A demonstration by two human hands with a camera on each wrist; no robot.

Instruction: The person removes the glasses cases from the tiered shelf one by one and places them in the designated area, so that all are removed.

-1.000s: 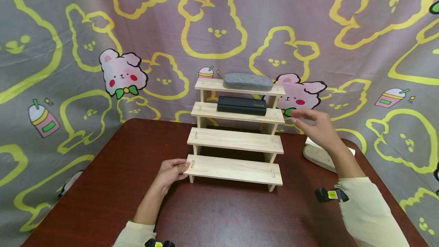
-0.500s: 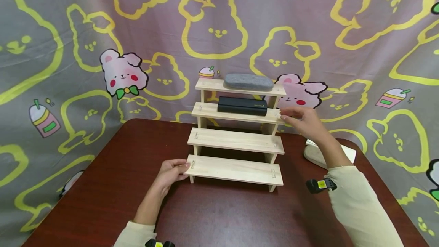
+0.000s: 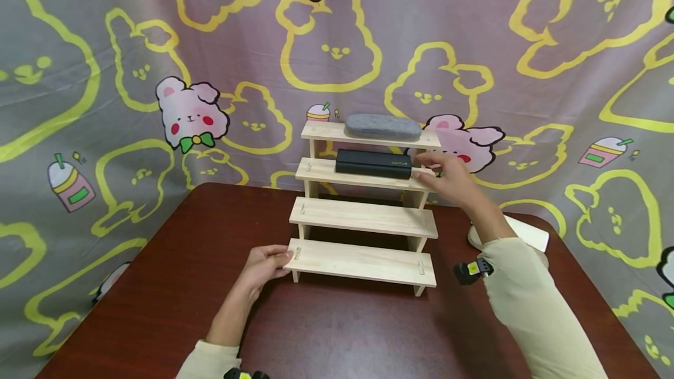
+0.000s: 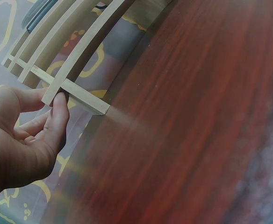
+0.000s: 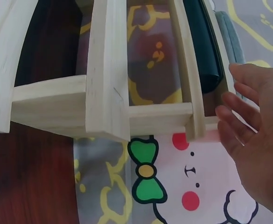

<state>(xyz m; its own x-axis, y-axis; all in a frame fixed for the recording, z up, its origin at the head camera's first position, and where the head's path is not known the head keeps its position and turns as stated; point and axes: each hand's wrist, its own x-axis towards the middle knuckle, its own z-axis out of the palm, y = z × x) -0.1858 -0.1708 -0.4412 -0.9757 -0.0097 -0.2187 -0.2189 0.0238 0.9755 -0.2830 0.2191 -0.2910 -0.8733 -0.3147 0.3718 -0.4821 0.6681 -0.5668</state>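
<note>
A pale wooden stepped display shelf [image 3: 363, 218] with several tiers stands on the table. My left hand [image 3: 263, 265] pinches the left end of its lowest board; the left wrist view shows the thumb and fingers on either side of that board. On the second tier from the top lies a black glasses case [image 3: 372, 164]. My right hand [image 3: 450, 177] is at the right end of that tier, fingertips close to the case's end. In the right wrist view its fingers are loosely bent and hold nothing. A grey felt glasses case [image 3: 382, 126] lies on the top tier.
Behind my right forearm, a white flat item [image 3: 528, 233] and a beige case [image 3: 476, 237], partly hidden, lie at the table's back right. The dark red-brown table [image 3: 363, 332] meets a cartoon-print curtain [image 3: 253, 45] behind the shelf.
My right hand has moved left from beside the shelf to the right end of the black case. My left hand keeps its hold on the lowest board.
</note>
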